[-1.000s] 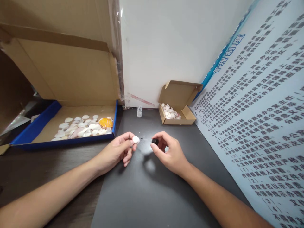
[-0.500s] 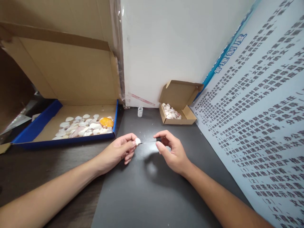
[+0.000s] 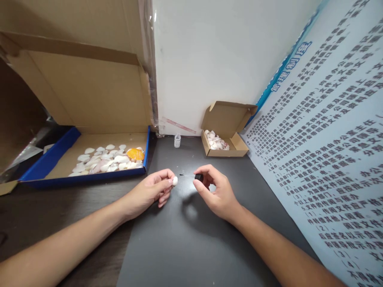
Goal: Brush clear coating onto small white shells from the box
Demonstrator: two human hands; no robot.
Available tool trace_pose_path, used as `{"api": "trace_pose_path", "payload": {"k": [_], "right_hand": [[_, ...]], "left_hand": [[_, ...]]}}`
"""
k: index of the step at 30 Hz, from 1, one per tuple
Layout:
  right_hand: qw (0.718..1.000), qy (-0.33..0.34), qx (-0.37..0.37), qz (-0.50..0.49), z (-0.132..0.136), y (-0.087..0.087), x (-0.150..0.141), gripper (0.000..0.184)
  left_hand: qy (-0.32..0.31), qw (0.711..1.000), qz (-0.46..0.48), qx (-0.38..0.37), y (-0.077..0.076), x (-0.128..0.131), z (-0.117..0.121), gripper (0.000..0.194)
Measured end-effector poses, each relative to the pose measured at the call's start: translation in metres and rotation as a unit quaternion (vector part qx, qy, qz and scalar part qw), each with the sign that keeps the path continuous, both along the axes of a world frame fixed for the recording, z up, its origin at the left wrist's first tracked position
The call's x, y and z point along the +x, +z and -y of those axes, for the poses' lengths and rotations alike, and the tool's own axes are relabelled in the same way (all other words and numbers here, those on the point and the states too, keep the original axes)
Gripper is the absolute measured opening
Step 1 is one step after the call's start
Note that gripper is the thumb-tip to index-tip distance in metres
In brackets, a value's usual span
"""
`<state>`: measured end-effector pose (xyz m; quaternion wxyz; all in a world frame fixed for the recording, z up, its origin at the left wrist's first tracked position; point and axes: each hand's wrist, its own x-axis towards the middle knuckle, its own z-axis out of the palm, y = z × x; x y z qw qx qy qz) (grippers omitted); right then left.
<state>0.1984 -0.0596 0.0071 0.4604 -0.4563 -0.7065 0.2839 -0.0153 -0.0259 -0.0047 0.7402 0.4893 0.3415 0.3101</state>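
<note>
A small white shell (image 3: 175, 181) is pinched between the thumb and fingers of my left hand (image 3: 158, 186). My right hand (image 3: 216, 187) grips the black cap of a brush applicator (image 3: 198, 177). Its thin clear stem points left and ends in a dark tip, a little apart from the shell and slightly above it in view. Behind the hands a small clear glass bottle (image 3: 177, 140) stands upright without a cap, a printed label on its side.
At left, an open blue-edged cardboard box (image 3: 89, 139) holds several white shells and an orange scallop shell (image 3: 135, 154). A smaller open cardboard box (image 3: 223, 153) with shells stands back right. A white panel (image 3: 206, 59) rises behind; a printed poster (image 3: 329, 131) leans along the right.
The brush tip has moved off the shell, leaving a gap between them. In my left hand the shell has turned and sits slightly lower.
</note>
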Motion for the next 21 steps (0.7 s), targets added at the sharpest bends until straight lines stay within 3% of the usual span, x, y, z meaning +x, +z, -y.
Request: {"api": "trace_pose_path", "payload": {"k": [21], "right_hand": [[0.999,0.007,-0.032,-0.002,0.0023,-0.0031,-0.0019,0.009]], "left_hand": [[0.012,1.000,-0.007,-0.018,0.0041,-0.0001,0.0013,0.026]]}}
